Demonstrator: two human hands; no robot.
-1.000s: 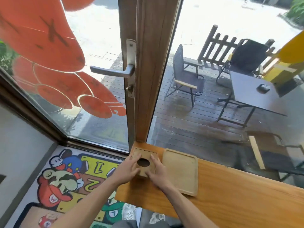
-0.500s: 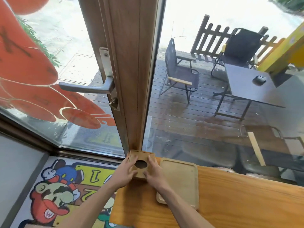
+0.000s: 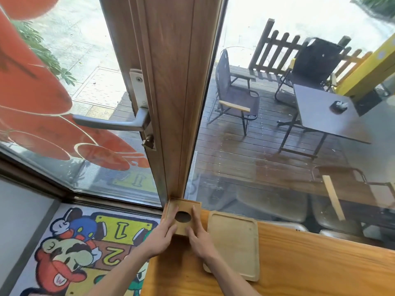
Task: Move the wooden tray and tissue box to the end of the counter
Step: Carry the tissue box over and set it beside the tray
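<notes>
A square wooden tissue box (image 3: 183, 207) with a round hole in its lid stands at the far left corner of the wooden counter (image 3: 310, 265), tight against the wooden door post. My left hand (image 3: 161, 235) presses its left side and my right hand (image 3: 197, 236) its right side, fingers lying over the lid. Just to the right of the box lies the pale wooden tray (image 3: 234, 242), flat and empty, touching my right hand's outer edge.
The door post (image 3: 175, 92) and glass panes rise right behind the counter's back edge. A metal door handle (image 3: 111, 123) sticks out to the left. Below the counter's left end lies a cartoon floor mat (image 3: 81, 248). Chairs and a table stand outside.
Both hands have pushed the tissue box further away, up against the door post at the counter's corner. The tray has stayed where it lay.
</notes>
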